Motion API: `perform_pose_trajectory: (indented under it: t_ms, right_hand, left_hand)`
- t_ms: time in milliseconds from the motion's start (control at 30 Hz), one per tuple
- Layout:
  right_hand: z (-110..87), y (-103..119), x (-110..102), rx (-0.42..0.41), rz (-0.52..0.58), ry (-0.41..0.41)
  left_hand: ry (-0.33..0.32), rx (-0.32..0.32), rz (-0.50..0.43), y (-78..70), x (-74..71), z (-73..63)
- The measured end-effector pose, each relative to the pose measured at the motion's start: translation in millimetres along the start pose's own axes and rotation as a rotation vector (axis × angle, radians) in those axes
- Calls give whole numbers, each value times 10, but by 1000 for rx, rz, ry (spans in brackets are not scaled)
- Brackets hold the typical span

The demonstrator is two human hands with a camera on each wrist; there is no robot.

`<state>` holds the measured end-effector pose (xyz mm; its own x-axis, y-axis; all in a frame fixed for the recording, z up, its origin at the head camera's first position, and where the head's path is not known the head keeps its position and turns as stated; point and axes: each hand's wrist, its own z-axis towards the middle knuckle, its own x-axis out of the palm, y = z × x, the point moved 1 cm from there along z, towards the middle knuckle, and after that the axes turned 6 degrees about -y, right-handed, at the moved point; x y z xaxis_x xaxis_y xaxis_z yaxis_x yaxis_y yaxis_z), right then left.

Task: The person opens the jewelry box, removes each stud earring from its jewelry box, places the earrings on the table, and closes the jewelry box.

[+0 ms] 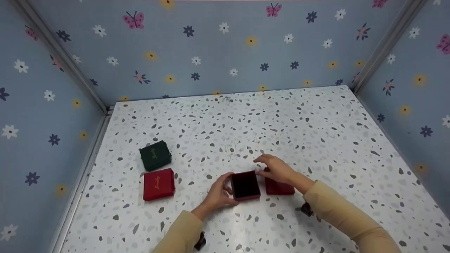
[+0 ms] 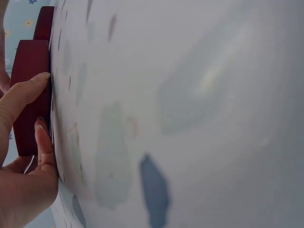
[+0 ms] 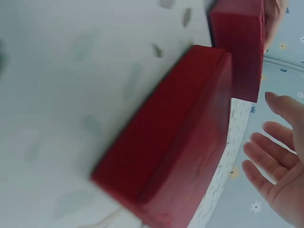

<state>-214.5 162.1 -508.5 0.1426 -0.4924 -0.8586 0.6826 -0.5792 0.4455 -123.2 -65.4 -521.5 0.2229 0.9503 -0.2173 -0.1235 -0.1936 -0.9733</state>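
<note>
A small open red box with a dark inside sits on the table in front of me. My left hand grips its left side, thumb at the near corner and fingers toward the far one. In the left wrist view the thumb and fingertips lie on the dark red wall. My right hand hovers by the box's right edge with its fingers spread; the right wrist view shows nothing in that palm. Below it lies another red box-shaped piece, partly covered by the hand in the head view.
To the left lie a dark green case and a red case, both with gold lettering. Several tiny, thin shiny pieces are scattered beyond the open box. Flower-patterned panels stand around the speckled table.
</note>
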Motion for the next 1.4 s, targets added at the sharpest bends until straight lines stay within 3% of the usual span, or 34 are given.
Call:
perform_pose_trajectory:
  t_ms: [433,700,800,1067,1400]
  right_hand:
    - [-314,-82,-52,53,-1,38]
    - [-457,-137,-54,1,-2,63]
    - [-488,-148,-53,-4,9,69]
    - [-540,-168,-52,-20,4,109]
    - [-569,-208,-43,4,-14,144]
  left_hand:
    - [-8,-1,5,-6,6,-5]
    - [-11,6,-7,-17,4,-7]
    - [-11,7,-8,31,8,6]
    - [-18,-15,66,347,33,76]
    - [-21,-11,72,371,35,82]
